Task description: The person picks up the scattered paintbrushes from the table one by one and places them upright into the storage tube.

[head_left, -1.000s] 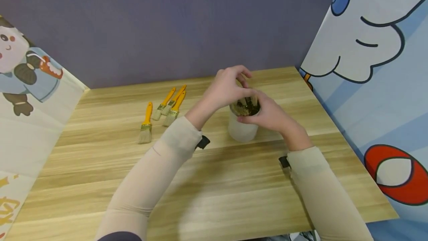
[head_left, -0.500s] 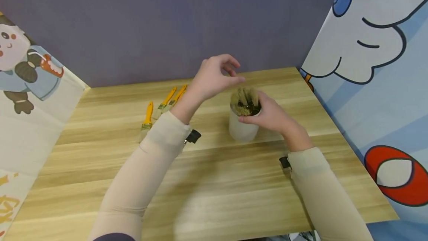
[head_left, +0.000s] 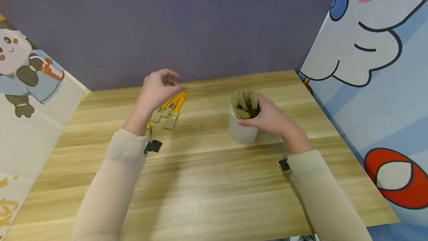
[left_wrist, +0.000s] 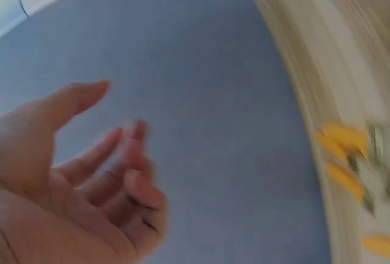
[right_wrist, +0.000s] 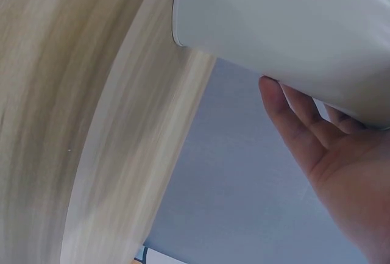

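Observation:
A white cylindrical cup (head_left: 243, 129) stands upright on the table, with paintbrushes (head_left: 244, 99) in it, bristles up. My right hand (head_left: 272, 116) grips its rim from the right, thumb at the near side; the right wrist view shows the fingers (right_wrist: 292, 117) along the cup's wall. At the left, several yellow-handled paintbrushes (head_left: 171, 122) lie flat on the table. Over their handles hovers my left hand (head_left: 158, 88), holding nothing, its fingers loosely bent with the thumb apart in the left wrist view. My left forearm and wrist partly hide the leftmost brush (head_left: 149, 131).
The wooden table (head_left: 214, 196) runs back to a plain grey-purple wall (head_left: 214, 25). Cartoon-printed panels (head_left: 374, 122) border it on both sides. A dark clip (head_left: 153, 146) sits at my left cuff and another (head_left: 284, 165) at my right.
My left hand has pulled away from the top of the cup and swung left to above the loose brushes. The right hand keeps its hold on the cup, which stays in place.

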{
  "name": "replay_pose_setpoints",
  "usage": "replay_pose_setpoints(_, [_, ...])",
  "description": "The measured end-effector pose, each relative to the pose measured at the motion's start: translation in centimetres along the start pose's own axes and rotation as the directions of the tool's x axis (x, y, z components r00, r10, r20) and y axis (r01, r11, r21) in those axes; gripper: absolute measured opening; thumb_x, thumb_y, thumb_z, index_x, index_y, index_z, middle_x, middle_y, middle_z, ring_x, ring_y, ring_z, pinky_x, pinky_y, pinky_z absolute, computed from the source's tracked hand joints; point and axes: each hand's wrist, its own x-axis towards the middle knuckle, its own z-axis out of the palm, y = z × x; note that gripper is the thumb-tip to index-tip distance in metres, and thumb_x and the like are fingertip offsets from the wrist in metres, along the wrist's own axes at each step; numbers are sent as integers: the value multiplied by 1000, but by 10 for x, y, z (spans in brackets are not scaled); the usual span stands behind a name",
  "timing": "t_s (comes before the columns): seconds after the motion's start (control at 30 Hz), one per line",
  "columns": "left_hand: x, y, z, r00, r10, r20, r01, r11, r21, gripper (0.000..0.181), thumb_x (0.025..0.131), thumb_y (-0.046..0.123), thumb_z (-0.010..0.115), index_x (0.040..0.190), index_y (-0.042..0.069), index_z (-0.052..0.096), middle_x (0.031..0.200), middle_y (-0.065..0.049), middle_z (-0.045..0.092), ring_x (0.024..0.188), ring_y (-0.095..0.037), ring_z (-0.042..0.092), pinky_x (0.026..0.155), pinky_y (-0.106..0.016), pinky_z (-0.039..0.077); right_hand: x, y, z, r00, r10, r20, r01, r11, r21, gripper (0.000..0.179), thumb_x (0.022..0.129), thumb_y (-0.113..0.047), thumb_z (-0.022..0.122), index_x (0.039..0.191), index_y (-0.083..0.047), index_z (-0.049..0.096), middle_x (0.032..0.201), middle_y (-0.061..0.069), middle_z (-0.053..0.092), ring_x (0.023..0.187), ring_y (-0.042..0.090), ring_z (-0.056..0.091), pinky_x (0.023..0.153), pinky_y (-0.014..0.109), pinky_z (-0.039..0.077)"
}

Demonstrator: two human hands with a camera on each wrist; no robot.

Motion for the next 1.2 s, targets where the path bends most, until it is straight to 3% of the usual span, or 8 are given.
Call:
replay_pose_setpoints(0.1, [-9, -26, -8, 994, -108, 23, 105, 987, 120, 57, 100, 41, 73, 145, 9, 59, 134, -18, 67, 136, -43, 53, 104, -59, 50, 1, 1, 1, 1000, -1, -1, 1, 1000, 4, 101, 82, -50, 91, 160, -13, 38, 161, 14, 45, 151, 38, 45, 124, 64, 37])
replay_pose_setpoints(0.27, [-21, -64, -11, 971, -238, 6, 220, 906, 360, 65, 100, 45, 69, 147, 3, 56, 139, -28, 65, 122, -48, 64, 91, -59, 55, 2, 1, 0, 1000, -6, -9, 7, 1000, 19, 99, 82, -50, 91, 160, -14, 40, 161, 13, 45, 151, 38, 45, 123, 64, 38])
replay_pose_setpoints(0.4, [-28, -93, -1, 940, -338, 41, 285, 847, 448, 53, 98, 43, 71, 124, -3, 64, 122, -28, 69, 103, -44, 66, 78, -52, 55, 3, 1, 0, 1000, -19, -8, 20, 999, 40, 99, 83, -49, 91, 160, -15, 39, 162, 12, 44, 152, 37, 44, 124, 63, 37])
replay_pose_setpoints(0.53, [-37, -111, 8, 900, -430, 69, 351, 810, 470, 41, 95, 41, 73, 100, 1, 64, 95, -17, 65, 80, -30, 58, 66, -41, 49, 2, 1, 1, 999, -29, 12, 29, 998, 51, 97, 84, -47, 91, 161, -17, 39, 163, 11, 43, 152, 36, 44, 124, 62, 37])
replay_pose_setpoints(0.67, [-45, -118, 10, 888, -457, 51, 383, 796, 468, 37, 95, 41, 72, 88, 5, 65, 80, -10, 64, 70, -23, 55, 61, -37, 47, 0, 0, 1, 1000, -29, 8, 28, 998, 52, 96, 84, -46, 91, 161, -18, 40, 163, 11, 44, 151, 36, 45, 124, 63, 38])
replay_pose_setpoints(0.8, [-48, -123, 12, 886, -460, 54, 383, 794, 472, 37, 97, 40, 70, 80, 7, 67, 71, -7, 65, 63, -20, 53, 59, -35, 46, -1, 1, 1, 1000, -25, -1, 25, 999, 45, 97, 84, -47, 91, 161, -18, 39, 164, 11, 43, 152, 36, 44, 124, 63, 37])
replay_pose_setpoints(1.03, [-46, -133, 13, 874, -476, 98, 355, 763, 540, 38, 95, 42, 72, 89, 6, 62, 81, -12, 60, 71, -23, 51, 64, -38, 45, -1, 2, 2, 999, -33, 3, 33, 998, 50, 94, 83, -47, 91, 159, -19, 43, 161, 9, 47, 151, 35, 46, 124, 62, 38])
replay_pose_setpoints(1.2, [-43, -134, 12, 882, -456, 121, 326, 774, 543, 37, 95, 37, 74, 99, 2, 63, 85, -13, 60, 74, -25, 53, 66, -39, 46, 0, -1, 1, 1000, -24, 4, 24, 998, 55, 95, 83, -47, 92, 159, -19, 42, 161, 10, 46, 151, 35, 46, 124, 63, 38])
